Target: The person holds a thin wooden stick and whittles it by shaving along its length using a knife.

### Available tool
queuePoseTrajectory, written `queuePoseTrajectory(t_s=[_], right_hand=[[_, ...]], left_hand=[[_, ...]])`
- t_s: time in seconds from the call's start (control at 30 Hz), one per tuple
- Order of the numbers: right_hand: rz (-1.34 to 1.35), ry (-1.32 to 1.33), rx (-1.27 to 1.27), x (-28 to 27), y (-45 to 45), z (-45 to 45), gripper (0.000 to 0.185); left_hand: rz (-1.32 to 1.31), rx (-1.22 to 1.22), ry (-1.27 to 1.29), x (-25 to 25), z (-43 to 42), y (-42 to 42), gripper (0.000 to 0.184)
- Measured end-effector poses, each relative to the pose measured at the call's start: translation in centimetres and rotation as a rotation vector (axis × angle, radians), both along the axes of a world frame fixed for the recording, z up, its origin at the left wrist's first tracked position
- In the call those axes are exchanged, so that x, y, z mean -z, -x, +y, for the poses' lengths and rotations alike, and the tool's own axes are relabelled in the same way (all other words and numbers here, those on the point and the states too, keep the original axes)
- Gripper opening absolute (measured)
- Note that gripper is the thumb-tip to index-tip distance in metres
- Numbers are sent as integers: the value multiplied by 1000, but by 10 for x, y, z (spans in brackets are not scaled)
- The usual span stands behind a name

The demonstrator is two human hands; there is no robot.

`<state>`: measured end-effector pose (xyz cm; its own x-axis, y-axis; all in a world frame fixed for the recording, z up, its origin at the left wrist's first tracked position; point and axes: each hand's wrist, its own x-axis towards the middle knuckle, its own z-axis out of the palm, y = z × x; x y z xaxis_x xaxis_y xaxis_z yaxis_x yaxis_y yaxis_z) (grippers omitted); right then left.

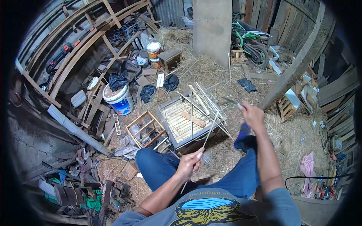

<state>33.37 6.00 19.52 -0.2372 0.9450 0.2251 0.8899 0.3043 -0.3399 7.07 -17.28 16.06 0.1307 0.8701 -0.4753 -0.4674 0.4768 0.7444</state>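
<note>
My left hand [189, 164] is closed round a long thin stick [208, 136] that looks like split bamboo or wood. The stick slants up and away from my lap, its lower end showing below the fist. Out to the right, my right hand [252, 116] grips a knife [230, 101], its blade pointing left and apart from the stick. Beyond my knees sits a low box with a dark frame [170, 134] and a slatted top. Several loose strips [201, 101] and a short flat wooden piece [193, 119] lie across it.
A small wooden frame [145, 130] stands left of the box. Farther left is a white bucket [118, 100] with a black bag on it. A slanted post [298, 58] rises at right. A green motorbike [250, 43] stands behind. Straw and shavings cover the floor.
</note>
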Motion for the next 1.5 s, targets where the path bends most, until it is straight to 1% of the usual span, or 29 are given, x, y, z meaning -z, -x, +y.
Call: queuePoseTrajectory(t_s=[0.07, 0.13, 0.2, 0.27, 0.33, 0.37, 0.43, 0.5, 0.57, 0.6, 0.67, 0.77, 0.9, 0.97, 1.03, 1.07, 1.1, 1.13, 1.17, 1.2, 1.27, 1.3, 1.33, 1.4, 1.43, 1.47, 1.5], right_hand=[[-11, -2, 6, -3, -7, -1, 26], [185, -58, -162, 14, 13, -30, 30], [248, 208, -362, -1, 40, -72, 29], [242, 315, -453, -9, 61, -101, 26], [248, 273, -488, 1, 65, -114, 25], [250, 231, -529, 4, 65, -116, 24], [243, 224, -517, 2, 65, -119, 23], [231, 213, -511, -3, 64, -117, 22], [150, 148, -507, -8, 61, -117, 22], [150, 148, -504, -6, 60, -115, 22], [125, 65, -521, 0, 58, -110, 22], [102, 45, -535, -4, 57, -106, 23], [86, 89, -525, -2, 58, -102, 24], [45, 38, -525, -1, 59, -100, 25], [-21, -28, -293, 16, 42, -74, 27], [-74, 84, -141, 7, 26, -57, 29], [-34, 179, -84, 14, 6, -36, 31], [-41, 114, -74, 17, -12, -23, 31], [-51, 45, -62, 18, -23, -15, 31], [-55, 46, -61, 10, -21, -20, 31], [179, 211, -74, -12, 1, -49, 31], [218, 148, -118, -12, 15, -66, 33], [236, 148, -198, -5, 26, -80, 36], [174, 294, -346, -11, 51, -108, 32], [178, 221, -405, -12, 60, -120, 28], [213, 163, -474, -3, 64, -125, 26], [198, 165, -490, 3, 66, -127, 25]], left_hand=[[-3, -50, 45, 6, 2, 4, 42], [28, -67, -26, 10, 11, 3, 44], [41, -89, -78, 9, 22, -1, 40], [55, -98, -121, 9, 26, -4, 37], [158, -89, -183, 10, 30, -5, 25], [160, -82, -182, 8, 31, -6, 25], [173, -90, -200, 2, 31, -9, 22], [184, -86, -223, 6, 29, -8, 22], [192, -78, -238, 10, 27, -9, 22], [186, -86, -224, 10, 27, -9, 22], [183, -94, -212, 10, 29, -8, 22], [168, -88, -235, 10, 31, -7, 24], [162, -105, -188, 5, 33, -8, 26], [164, -124, -164, 1, 32, -8, 27], [206, -85, -175, 1, 24, -4, 35], [275, 10, -143, 5, 15, 0, 38], [237, 18, -152, 13, 5, -2, 37], [197, 31, -153, 20, -6, -4, 36], [228, 12, -99, 23, -10, -5, 36], [224, 13, -98, 24, -5, -4, 36], [134, -80, -67, 28, 2, -1, 37], [146, -83, -92, 29, 8, 1, 39], [145, -88, -92, 25, 13, -1, 39], [195, -107, -99, 14, 21, -8, 34], [226, -86, -114, 13, 23, -9, 24], [229, -79, -111, 14, 22, -10, 24], [238, -64, -143, 14, 22, -11, 22]])
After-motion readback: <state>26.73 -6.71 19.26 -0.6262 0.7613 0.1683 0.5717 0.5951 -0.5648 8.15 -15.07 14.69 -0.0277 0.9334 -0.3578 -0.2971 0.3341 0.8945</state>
